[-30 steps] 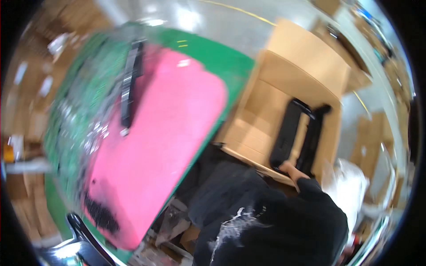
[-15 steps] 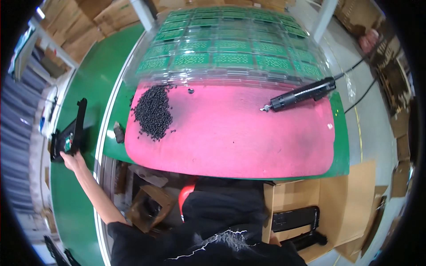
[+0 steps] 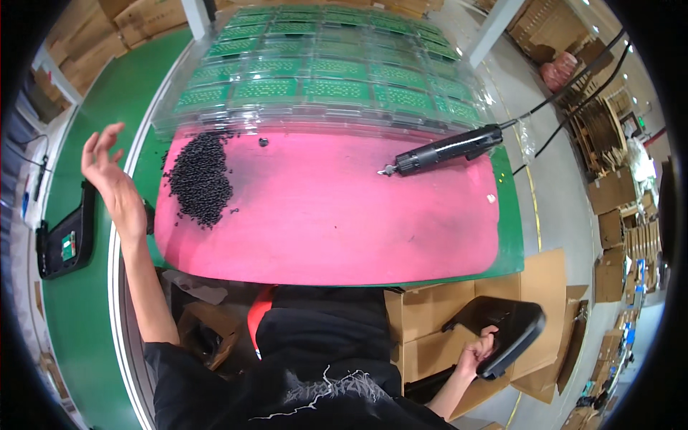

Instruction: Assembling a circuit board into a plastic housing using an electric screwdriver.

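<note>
Fetching the next black plastic housing [image 3: 502,331] from the cardboard box [image 3: 430,322] low on the right, right hand [image 3: 479,350] clenched on its edge, left hand [image 3: 107,168] released and empty over the green surface [image 3: 86,301]; next, probably lifting it onto the pink mat [image 3: 330,215].

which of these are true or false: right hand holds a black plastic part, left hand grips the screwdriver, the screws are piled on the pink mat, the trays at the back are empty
1. The right hand holds a black plastic part. True.
2. The left hand grips the electric screwdriver. False: it is open in the air, and the screwdriver lies alone on the pink mat.
3. Black screws are piled on the mat's left part. True.
4. The clear trays at the back are empty. False: they hold green circuit boards.
</note>
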Tool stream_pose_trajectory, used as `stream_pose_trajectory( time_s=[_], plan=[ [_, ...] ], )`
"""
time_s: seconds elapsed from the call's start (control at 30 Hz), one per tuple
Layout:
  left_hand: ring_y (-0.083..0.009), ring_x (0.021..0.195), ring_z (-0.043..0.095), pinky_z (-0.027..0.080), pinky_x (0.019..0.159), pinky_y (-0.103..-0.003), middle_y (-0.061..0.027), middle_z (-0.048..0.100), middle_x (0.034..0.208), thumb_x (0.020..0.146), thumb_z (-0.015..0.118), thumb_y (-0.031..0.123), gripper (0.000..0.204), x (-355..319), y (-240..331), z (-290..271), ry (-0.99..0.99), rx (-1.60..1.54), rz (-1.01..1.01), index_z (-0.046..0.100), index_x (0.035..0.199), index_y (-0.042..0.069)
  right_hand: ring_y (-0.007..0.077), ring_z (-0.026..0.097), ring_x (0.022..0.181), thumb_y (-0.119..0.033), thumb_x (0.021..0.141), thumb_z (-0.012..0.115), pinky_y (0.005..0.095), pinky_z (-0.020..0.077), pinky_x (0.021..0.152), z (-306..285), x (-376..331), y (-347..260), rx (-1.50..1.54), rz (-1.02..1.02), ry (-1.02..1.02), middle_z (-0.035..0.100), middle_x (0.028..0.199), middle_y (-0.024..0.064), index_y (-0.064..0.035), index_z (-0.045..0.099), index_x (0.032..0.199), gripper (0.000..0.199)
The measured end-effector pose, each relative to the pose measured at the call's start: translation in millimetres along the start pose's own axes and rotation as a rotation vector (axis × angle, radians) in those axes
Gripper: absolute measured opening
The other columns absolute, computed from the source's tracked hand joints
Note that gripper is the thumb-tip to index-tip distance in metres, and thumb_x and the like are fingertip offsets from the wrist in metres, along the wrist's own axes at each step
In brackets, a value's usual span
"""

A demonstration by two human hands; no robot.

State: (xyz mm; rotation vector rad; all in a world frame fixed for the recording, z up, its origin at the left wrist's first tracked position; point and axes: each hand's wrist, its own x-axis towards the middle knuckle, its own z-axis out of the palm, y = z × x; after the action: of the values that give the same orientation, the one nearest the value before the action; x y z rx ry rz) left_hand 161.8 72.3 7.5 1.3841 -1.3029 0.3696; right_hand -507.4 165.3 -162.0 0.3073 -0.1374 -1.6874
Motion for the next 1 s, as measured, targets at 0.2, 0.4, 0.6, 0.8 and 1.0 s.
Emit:
stream_pose_trajectory(
  time_s=[0.2, 0.4, 0.6, 0.8, 1.0],
  plan=[
    [-0.0256, 0.115, 0.046, 0.033, 0.095, -0.039, -0.0198, 0.048, 0.125, 0.087, 0.050, 0.075, 0.071, 21, 57, 67, 0.111, -0.448, 0.183, 0.034, 0.117, 0.013, 0.0104, 0.045, 0.045, -0.036, 0.090, 0.058, 0.0252, 0.0372, 0.040, 46, -5, 136, -1.363, -0.548, 0.522, 0.056, 0.070, -0.0005, -0.0086, 0.056, 0.104, 0.031],
    [-0.0311, 0.092, 0.052, 0.044, 0.083, -0.042, -0.0214, 0.047, 0.109, 0.081, 0.069, 0.015, 0.042, -1, 123, 129, -0.500, -0.679, 0.434, 0.035, 0.104, 0.006, 0.0166, 0.057, 0.056, -0.005, 0.100, 0.049, 0.0300, 0.0496, 0.056, 42, -6, 240, -1.551, 0.483, -0.229, 0.058, 0.063, 0.0101, 0.0048, 0.055, 0.101, 0.011],
    [-0.0335, 0.103, 0.059, 0.047, 0.090, -0.045, -0.0150, 0.061, 0.110, 0.085, 0.071, 0.022, 0.039, -8, 105, 149, -1.086, -0.111, 0.363, 0.051, 0.113, 0.001, 0.0171, 0.060, 0.060, -0.024, 0.108, 0.038, 0.0296, 0.0496, 0.062, 50, 12, 256, -1.552, 0.643, -0.198, 0.061, 0.067, 0.0120, 0.0077, 0.066, 0.088, 0.046],
    [-0.0324, 0.095, 0.060, 0.048, 0.085, -0.044, -0.0130, 0.062, 0.098, 0.085, 0.067, 0.014, 0.019, -7, 105, 128, -1.119, 0.218, 0.314, 0.059, 0.095, 0.001, 0.0147, 0.066, 0.066, -0.015, 0.100, 0.056, 0.0270, 0.0529, 0.064, 85, 38, 253, -2.047, 0.658, -0.257, 0.071, 0.076, 0.0090, 0.0025, 0.067, 0.107, 0.021],
    [-0.0311, 0.093, 0.058, 0.047, 0.081, -0.042, -0.0126, 0.060, 0.090, 0.086, 0.067, 0.015, 0.017, -10, 79, 129, -1.029, 0.033, 0.262, 0.059, 0.091, 0.001, 0.0246, 0.066, 0.063, -0.011, 0.081, 0.071, 0.0347, 0.0536, 0.059, 180, 139, 301, -2.325, 0.373, -1.487, 0.067, 0.074, 0.0072, -0.0069, 0.066, 0.095, 0.015]
  ],
)
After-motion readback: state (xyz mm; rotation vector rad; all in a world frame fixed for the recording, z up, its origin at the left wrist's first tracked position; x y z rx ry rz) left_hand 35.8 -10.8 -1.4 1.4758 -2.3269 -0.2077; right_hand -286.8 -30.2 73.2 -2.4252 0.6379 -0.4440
